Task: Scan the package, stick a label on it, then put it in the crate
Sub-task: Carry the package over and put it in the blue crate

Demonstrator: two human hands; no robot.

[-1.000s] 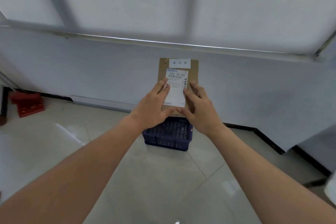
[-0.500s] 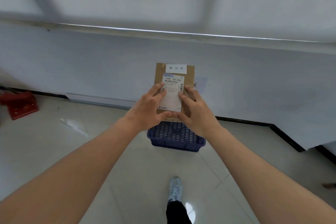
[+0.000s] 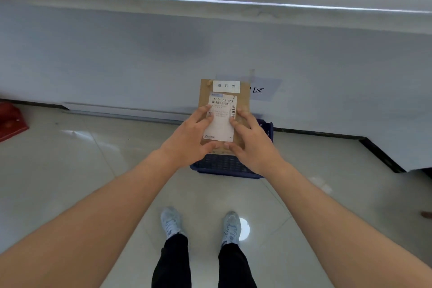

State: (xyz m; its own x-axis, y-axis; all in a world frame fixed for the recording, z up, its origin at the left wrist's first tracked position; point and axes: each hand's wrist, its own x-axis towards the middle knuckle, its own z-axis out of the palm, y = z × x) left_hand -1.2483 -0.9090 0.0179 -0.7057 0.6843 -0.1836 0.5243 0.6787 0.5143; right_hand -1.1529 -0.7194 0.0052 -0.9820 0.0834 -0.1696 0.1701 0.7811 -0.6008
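- We hold the package (image 3: 243,91), a flat brown cardboard parcel, out in front of us with both hands, its printed face turned up toward us.
- Our left hand (image 3: 189,138) grips the package's left edge, fingers laid over the large white shipping label (image 3: 222,117) and thumb curled under the lower edge.
- Our right hand (image 3: 252,140) clasps the right edge the same way, fingertips resting on the label's right margin beside a barcode.
- A smaller white sticker (image 3: 226,86) with three printed characters sits at the top of the package, just above the shipping label.
- The package hangs above the dark blue crate (image 3: 224,166), which stands on the pale tiled floor (image 3: 70,170) near the wall (image 3: 140,58); the parcel hides most of the crate's opening.
- A paper sign (image 3: 261,91) on the wall shows behind the package's right corner.
- Our two light sneakers (image 3: 171,220) stand on the floor below, short of the crate.
- A red object (image 3: 11,121) lies at the far left by the wall.
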